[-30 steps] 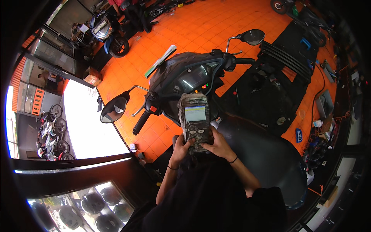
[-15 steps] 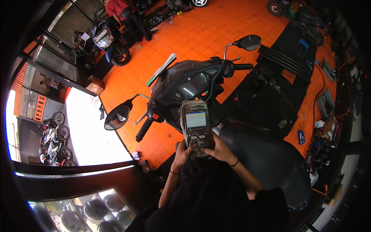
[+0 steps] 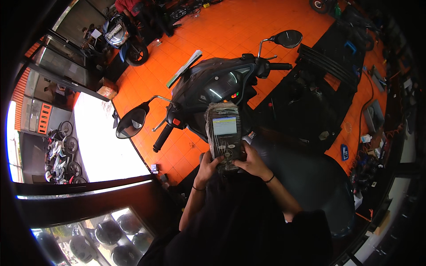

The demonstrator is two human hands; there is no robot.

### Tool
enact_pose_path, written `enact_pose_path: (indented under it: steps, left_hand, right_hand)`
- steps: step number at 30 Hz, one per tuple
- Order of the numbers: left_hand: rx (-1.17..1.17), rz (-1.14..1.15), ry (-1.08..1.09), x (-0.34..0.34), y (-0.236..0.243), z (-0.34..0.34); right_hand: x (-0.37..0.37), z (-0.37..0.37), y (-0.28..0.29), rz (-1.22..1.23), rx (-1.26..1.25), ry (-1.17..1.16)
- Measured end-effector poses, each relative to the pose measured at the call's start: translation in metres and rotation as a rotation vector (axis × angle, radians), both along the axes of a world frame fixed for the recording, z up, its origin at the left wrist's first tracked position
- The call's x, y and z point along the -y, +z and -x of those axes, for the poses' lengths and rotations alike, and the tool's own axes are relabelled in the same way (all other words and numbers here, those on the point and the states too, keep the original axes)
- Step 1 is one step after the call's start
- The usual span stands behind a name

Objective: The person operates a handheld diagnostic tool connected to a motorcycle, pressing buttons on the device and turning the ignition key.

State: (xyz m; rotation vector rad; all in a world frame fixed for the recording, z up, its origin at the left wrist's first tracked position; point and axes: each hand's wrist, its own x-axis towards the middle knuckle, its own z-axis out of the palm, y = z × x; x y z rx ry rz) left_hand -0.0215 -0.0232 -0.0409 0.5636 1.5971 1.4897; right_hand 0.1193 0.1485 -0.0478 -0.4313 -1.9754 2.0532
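A dark handheld electronic device point(image 3: 224, 133), wrapped in crinkled clear plastic, has a lit screen. My left hand point(image 3: 208, 168) grips its left side, thumb on the lower buttons. My right hand point(image 3: 250, 162) holds its right side, with the thumb also low on the keypad. Just beyond stands a dark scooter point(image 3: 202, 82), with handlebar grips point(image 3: 162, 139), two mirrors point(image 3: 131, 119) and lit indicators on the dashboard point(image 3: 217, 88). Its black seat point(image 3: 310, 186) is beside my right arm.
Black mat point(image 3: 310, 124) with parts lies right on orange tiles; tools, hoses and bins point(image 3: 372, 115) line that side. A co-worker in red point(image 3: 137, 13) is near a blue scooter point(image 3: 124, 40). A glass case of helmets point(image 3: 106, 232) is lower left; parked motorcycles point(image 3: 66, 150) are outside.
The view shifted slightly downward, then back up. Both my hands keep hold of the device, with little visible movement of the thumbs.
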Motion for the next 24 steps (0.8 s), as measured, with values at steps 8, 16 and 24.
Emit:
enact_pose_path:
  steps: [8,16,24]
  left_hand:
    - [-0.090,-0.049,0.112,-0.010,0.003,-0.010]
    - [-0.023,-0.055,0.130,-0.008,0.001,-0.009]
    - [-0.022,-0.065,0.133,-0.005,-0.003,-0.007]
  right_hand:
    - [-0.001,-0.001,0.014,0.000,0.016,0.012]
    - [-0.001,0.001,0.012,0.016,-0.016,0.018]
    - [-0.001,0.002,0.016,0.026,0.006,0.018]
